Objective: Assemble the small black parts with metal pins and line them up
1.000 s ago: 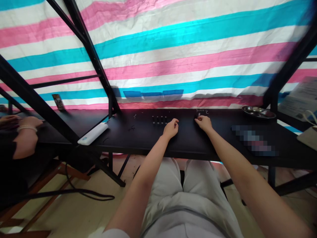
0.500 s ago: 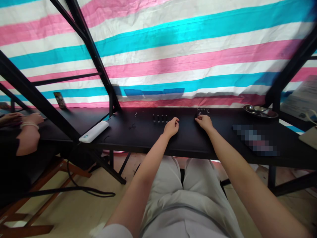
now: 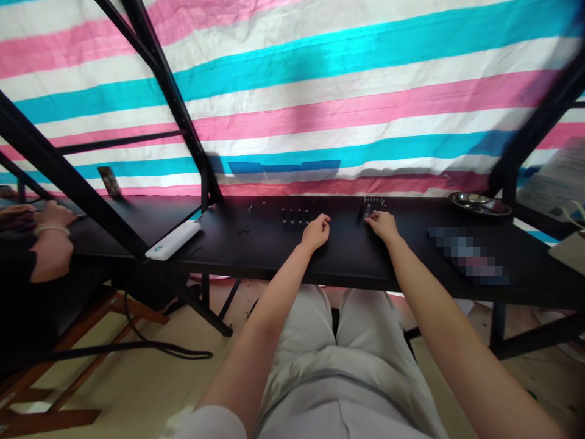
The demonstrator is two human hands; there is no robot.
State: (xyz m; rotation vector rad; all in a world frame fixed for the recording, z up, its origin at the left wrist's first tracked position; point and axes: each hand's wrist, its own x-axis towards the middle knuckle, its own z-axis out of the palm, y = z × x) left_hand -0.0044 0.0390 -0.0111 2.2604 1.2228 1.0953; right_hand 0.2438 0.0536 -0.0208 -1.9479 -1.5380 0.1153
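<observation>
Both of my hands rest on a black table [image 3: 347, 259]. My left hand [image 3: 316, 230] lies curled into a loose fist, just right of a short row of small dark upright parts [image 3: 295, 217]; nothing shows in it. My right hand [image 3: 382, 223] has its fingers drawn together at a small dark piece [image 3: 367, 211], below a little cluster of tiny parts [image 3: 373, 200] near the table's back edge. The piece is too small to name.
A white power bank [image 3: 174, 239] lies at the table's left end, a metal dish [image 3: 479, 204] at the right. Black frame posts [image 3: 173, 103] rise on both sides. A striped tarp hangs behind. Another person's hands [image 3: 43, 216] work at the far left.
My right hand has shifted slightly right and back towards the small dark piece. The left hand has stayed where it was. The view has tilted a little.
</observation>
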